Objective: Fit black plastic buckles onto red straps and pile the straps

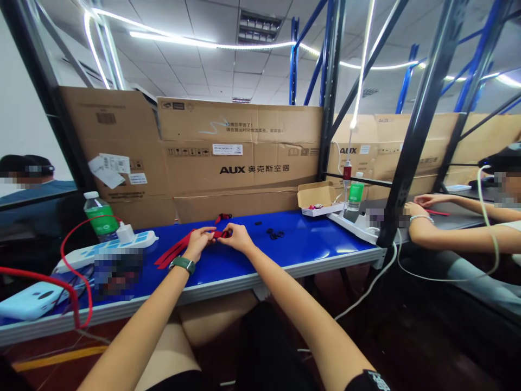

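My left hand (pixel 199 242), with a green watch on its wrist, is closed on a red strap (pixel 220 235) over the blue tabletop. Pinched on the right end of this strap, by a small dark part, are the fingers of my right hand (pixel 238 239). Several more red straps (pixel 174 252) lie flat to the left, partly under my left hand. Just behind my hands is a red and black strap piece (pixel 223 218). Small black parts (pixel 275 234), perhaps buckles, lie in a loose group to the right, with a single black piece (pixel 258 223) behind them.
An open carton (pixel 319 209) stands at the back right beside a white power strip (pixel 354 225). At left are a water bottle (pixel 97 214), another power strip (pixel 140 239), a light-blue device (pixel 32 301) and red cables. Cardboard walls the back; co-workers sit on both sides.
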`<state>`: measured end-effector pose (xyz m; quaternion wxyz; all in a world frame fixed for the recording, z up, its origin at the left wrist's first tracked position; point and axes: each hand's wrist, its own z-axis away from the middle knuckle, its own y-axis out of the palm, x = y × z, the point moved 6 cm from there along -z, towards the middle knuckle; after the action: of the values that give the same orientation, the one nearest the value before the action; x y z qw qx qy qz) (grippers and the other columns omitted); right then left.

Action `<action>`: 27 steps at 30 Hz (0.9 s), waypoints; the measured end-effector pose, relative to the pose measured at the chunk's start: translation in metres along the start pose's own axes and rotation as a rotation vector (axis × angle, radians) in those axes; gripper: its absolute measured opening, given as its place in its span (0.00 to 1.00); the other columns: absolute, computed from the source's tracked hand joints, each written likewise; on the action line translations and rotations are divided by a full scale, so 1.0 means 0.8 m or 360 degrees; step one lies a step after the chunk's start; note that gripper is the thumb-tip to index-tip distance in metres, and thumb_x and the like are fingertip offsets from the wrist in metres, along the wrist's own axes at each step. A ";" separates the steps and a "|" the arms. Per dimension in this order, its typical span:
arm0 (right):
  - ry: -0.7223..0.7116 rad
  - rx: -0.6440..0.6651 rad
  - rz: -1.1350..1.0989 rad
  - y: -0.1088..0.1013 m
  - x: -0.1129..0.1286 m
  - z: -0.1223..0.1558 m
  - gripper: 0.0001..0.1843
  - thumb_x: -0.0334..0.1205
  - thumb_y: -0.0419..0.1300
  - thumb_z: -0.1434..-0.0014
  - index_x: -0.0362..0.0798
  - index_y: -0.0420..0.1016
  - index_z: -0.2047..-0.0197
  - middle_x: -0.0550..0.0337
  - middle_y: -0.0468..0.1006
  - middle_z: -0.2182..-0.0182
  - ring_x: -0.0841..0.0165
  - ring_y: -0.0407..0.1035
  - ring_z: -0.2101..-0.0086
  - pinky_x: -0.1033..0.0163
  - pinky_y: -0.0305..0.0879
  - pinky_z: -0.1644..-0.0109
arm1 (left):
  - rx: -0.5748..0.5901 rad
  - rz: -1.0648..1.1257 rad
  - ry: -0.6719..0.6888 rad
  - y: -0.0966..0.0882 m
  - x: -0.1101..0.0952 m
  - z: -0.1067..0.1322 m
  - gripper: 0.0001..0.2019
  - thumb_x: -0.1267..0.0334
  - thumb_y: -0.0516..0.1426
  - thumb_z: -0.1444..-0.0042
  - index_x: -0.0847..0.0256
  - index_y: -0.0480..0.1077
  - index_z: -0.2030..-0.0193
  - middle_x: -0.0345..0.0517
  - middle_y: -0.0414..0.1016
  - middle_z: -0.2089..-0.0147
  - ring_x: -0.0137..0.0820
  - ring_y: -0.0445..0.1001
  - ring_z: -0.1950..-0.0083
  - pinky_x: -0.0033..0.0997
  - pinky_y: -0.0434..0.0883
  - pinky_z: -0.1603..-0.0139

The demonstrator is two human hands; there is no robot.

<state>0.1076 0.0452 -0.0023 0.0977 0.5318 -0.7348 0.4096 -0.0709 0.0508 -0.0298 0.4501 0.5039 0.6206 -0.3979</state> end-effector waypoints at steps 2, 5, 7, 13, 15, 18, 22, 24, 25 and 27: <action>0.0060 0.0053 0.0048 0.009 -0.003 0.001 0.14 0.44 0.72 0.53 0.48 0.76 0.65 0.65 0.78 0.74 0.71 0.71 0.72 0.70 0.60 0.68 | -0.0080 -0.0325 0.0095 -0.005 0.000 -0.004 0.16 0.65 0.60 0.53 0.66 0.79 0.56 0.42 0.75 0.78 0.32 0.74 0.75 0.28 0.69 0.71; 0.0115 0.0072 0.0102 0.014 -0.005 0.002 0.14 0.43 0.72 0.54 0.48 0.75 0.67 0.66 0.76 0.76 0.72 0.69 0.74 0.70 0.57 0.70 | -0.0199 -0.0711 0.0201 -0.010 -0.004 -0.006 0.15 0.62 0.58 0.50 0.62 0.80 0.58 0.42 0.75 0.79 0.33 0.75 0.74 0.28 0.66 0.72; 0.0123 0.0071 0.0109 0.015 -0.004 0.002 0.14 0.43 0.72 0.55 0.48 0.75 0.67 0.66 0.76 0.76 0.72 0.68 0.74 0.70 0.56 0.70 | -0.0241 -0.0848 0.0228 -0.010 -0.009 -0.004 0.14 0.62 0.58 0.49 0.61 0.81 0.58 0.42 0.76 0.77 0.34 0.76 0.72 0.28 0.66 0.72; 0.0125 0.0166 0.0190 0.020 0.006 0.001 0.13 0.42 0.71 0.54 0.47 0.74 0.67 0.66 0.75 0.76 0.72 0.67 0.74 0.69 0.55 0.70 | -0.0432 -0.1109 0.0255 -0.011 -0.032 0.007 0.11 0.65 0.58 0.50 0.60 0.81 0.61 0.45 0.80 0.70 0.37 0.78 0.66 0.30 0.68 0.65; 0.0087 0.0200 0.0201 0.019 0.007 0.002 0.14 0.42 0.71 0.51 0.48 0.74 0.64 0.66 0.76 0.74 0.71 0.68 0.73 0.69 0.57 0.69 | -0.0396 -0.1154 0.0320 -0.007 -0.037 0.008 0.12 0.65 0.58 0.48 0.60 0.80 0.59 0.46 0.81 0.69 0.37 0.78 0.64 0.31 0.69 0.62; 0.0090 0.0195 0.0311 0.006 -0.001 0.005 0.17 0.48 0.69 0.45 0.50 0.73 0.56 0.63 0.80 0.67 0.68 0.72 0.67 0.68 0.61 0.64 | -0.0319 -0.1284 0.0559 0.000 -0.042 0.010 0.14 0.64 0.54 0.42 0.61 0.78 0.54 0.50 0.82 0.60 0.38 0.79 0.57 0.33 0.70 0.54; 0.0348 0.0040 0.0866 -0.024 -0.027 0.010 0.21 0.49 0.67 0.41 0.49 0.73 0.49 0.49 0.78 0.51 0.56 0.69 0.48 0.55 0.62 0.48 | -0.0378 -0.1733 0.0392 -0.009 -0.026 0.006 0.16 0.63 0.51 0.40 0.63 0.78 0.54 0.63 0.79 0.49 0.49 0.76 0.47 0.45 0.69 0.48; 0.0571 -0.0067 0.1078 -0.037 -0.038 0.016 0.25 0.47 0.65 0.39 0.45 0.70 0.42 0.39 0.72 0.43 0.50 0.63 0.42 0.46 0.59 0.42 | -0.0340 -0.1856 0.0195 -0.013 -0.014 0.005 0.16 0.64 0.52 0.43 0.64 0.78 0.54 0.66 0.78 0.50 0.55 0.75 0.46 0.52 0.67 0.48; 0.0668 -0.0099 0.1129 -0.041 -0.041 0.019 0.27 0.46 0.63 0.38 0.43 0.68 0.40 0.36 0.69 0.40 0.48 0.61 0.40 0.44 0.57 0.41 | -0.0314 -0.1876 0.0158 -0.014 -0.011 0.006 0.17 0.65 0.53 0.44 0.64 0.78 0.53 0.67 0.78 0.50 0.57 0.75 0.46 0.54 0.66 0.48; 0.0776 -0.0109 0.1169 -0.043 -0.043 0.023 0.28 0.43 0.60 0.36 0.41 0.65 0.36 0.32 0.63 0.37 0.45 0.58 0.38 0.41 0.55 0.41 | -0.0313 -0.1894 0.0196 -0.012 -0.013 0.009 0.17 0.65 0.52 0.45 0.63 0.78 0.53 0.67 0.79 0.50 0.58 0.75 0.47 0.56 0.65 0.49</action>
<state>0.1565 0.0532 -0.0170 0.1337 0.1197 -0.8437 0.5059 -0.0781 0.0395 -0.0216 0.1581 0.0485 0.8547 -0.4920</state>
